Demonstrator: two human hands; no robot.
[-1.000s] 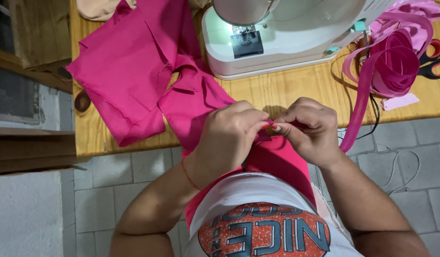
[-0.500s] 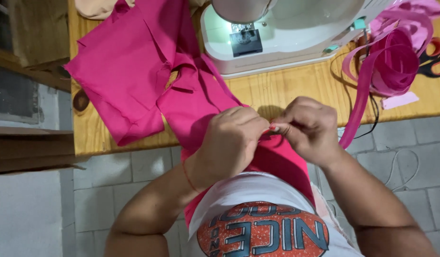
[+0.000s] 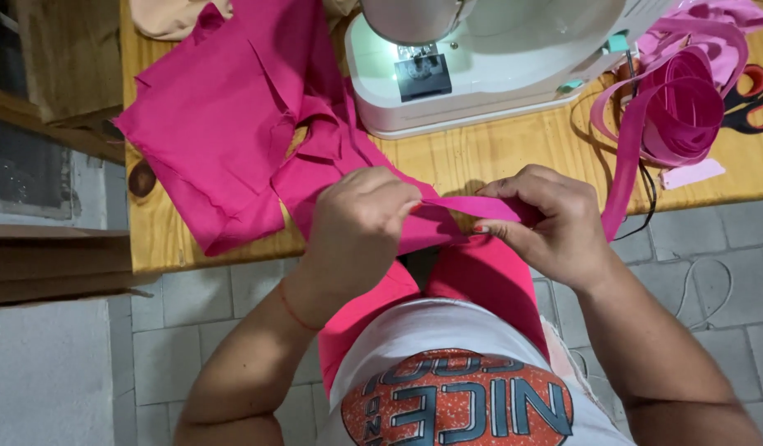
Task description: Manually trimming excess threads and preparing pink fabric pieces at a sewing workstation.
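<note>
Pinching a pink strip [image 3: 472, 206] tight between our left hand [image 3: 361, 223] and right hand [image 3: 555, 219], fingers clamped on it, we face the sewing machine [image 3: 481, 66] and a pink roll [image 3: 679, 107].

left hand [image 3: 361, 223]: pinches narrow pink fabric strip [image 3: 472, 206]
right hand [image 3: 547, 219]: pinches strip's other end
wooden desk [image 3: 497, 157]: white sewing machine [image 3: 481, 58]

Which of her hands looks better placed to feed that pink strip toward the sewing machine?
Probably the right hand. Its fingers pinch the pink strip on the side nearer the sewing machine, with open wooden table between. The left hand grips the other end, beside the bunched pink fabric.
</note>
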